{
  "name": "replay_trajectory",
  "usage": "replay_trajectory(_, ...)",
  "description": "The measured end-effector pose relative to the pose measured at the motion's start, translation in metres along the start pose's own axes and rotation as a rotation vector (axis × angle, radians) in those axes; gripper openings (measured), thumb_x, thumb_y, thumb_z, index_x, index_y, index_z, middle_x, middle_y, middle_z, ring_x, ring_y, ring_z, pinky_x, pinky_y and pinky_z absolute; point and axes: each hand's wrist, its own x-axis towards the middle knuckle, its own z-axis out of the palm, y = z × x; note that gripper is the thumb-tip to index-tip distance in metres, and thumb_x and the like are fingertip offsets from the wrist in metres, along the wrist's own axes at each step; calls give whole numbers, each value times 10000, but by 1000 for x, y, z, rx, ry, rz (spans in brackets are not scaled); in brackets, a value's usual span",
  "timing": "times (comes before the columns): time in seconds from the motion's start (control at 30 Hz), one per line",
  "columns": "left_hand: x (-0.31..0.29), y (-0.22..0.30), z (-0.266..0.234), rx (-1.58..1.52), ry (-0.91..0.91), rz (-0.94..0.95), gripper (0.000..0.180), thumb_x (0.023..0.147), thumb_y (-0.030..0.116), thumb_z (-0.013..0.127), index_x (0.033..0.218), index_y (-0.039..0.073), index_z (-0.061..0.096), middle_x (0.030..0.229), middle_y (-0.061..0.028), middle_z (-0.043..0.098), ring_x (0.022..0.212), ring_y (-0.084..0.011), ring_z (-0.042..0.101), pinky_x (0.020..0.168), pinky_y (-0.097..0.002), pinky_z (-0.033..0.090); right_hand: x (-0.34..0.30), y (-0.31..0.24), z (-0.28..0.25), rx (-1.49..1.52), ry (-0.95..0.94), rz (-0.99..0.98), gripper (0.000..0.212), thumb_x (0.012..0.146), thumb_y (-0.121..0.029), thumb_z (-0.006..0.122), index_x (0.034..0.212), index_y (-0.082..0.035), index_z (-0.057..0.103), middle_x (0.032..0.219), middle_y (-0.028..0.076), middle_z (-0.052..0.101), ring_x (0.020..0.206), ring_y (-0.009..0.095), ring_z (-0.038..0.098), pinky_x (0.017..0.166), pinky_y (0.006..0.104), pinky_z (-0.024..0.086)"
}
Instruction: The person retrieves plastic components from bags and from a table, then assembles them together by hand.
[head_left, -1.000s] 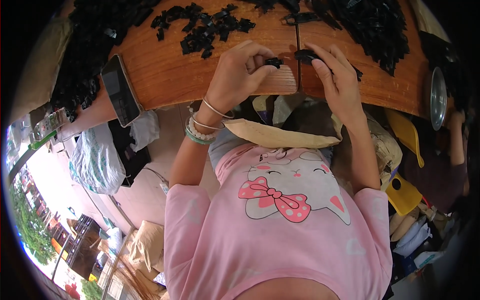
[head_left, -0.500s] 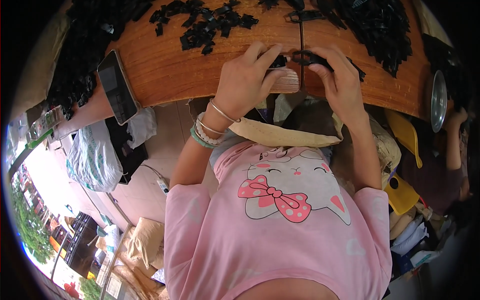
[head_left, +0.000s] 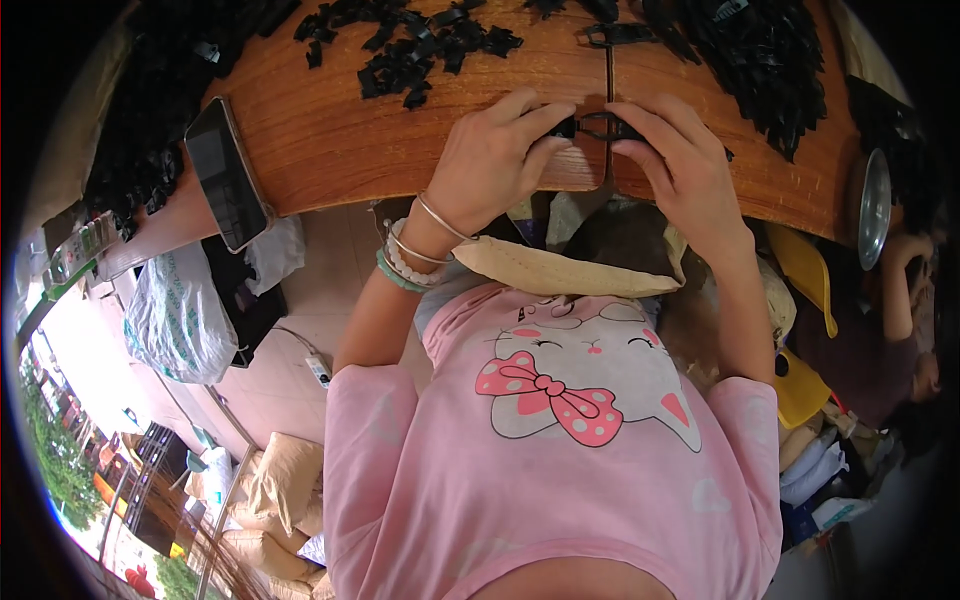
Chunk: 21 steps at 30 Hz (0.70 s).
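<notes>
I see both hands just above the near edge of the wooden surface point(head_left: 310, 150), close to the seam that runs back from that edge. The left hand point(head_left: 497, 155) is curled, thumb and fingertips nearly together, pinching a small black piece point(head_left: 565, 128). The right hand point(head_left: 683, 170) is half closed, its thumb and fingers gripping a black clip point(head_left: 625, 131). The clip's looped end points left, right at the small black piece; whether they touch, I cannot tell from my feed. A dark tip shows past the right hand's outer side, and I cannot tell whether it is held.

Toward the far edge I have loose black pieces point(head_left: 430, 50) left of the seam, a long black clip point(head_left: 618, 35) across it, and a heap of black clips point(head_left: 760, 70) to the right. A phone point(head_left: 225, 175) lies at the near left corner, and a round metal dish point(head_left: 874, 210) sits by the right edge
</notes>
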Motion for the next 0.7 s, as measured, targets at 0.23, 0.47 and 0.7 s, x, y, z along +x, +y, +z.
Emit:
replay_trajectory(0.23,2,0,-3,-25,-19,4,270,775,99,645,1041,56,631,895,-102,579,757,-312,597,643,-375,492,5,-2,0,-39,-24,-61,295,767,-73,661,1047,-15,591,933,108,555,852,310,541,728,383,443)
replay_trajectory(0.47,4,0,-5,-52,-40,-11,264,775,86,634,1036,44,627,932,-101,596,789,-317,600,662,-379,496,6,-4,3,-91,-100,-77,321,751,-67,670,1059,-22,591,934,105,555,847,302,545,731,380,445)
replay_trajectory(0.7,5,-2,-6,-83,-46,4,262,774,84,625,1032,34,623,1026,-105,613,856,-327,600,713,-380,501,8,-4,-3,-25,-92,-64,327,743,-61,675,1055,-13,589,962,110,553,854,309,545,728,387,454)
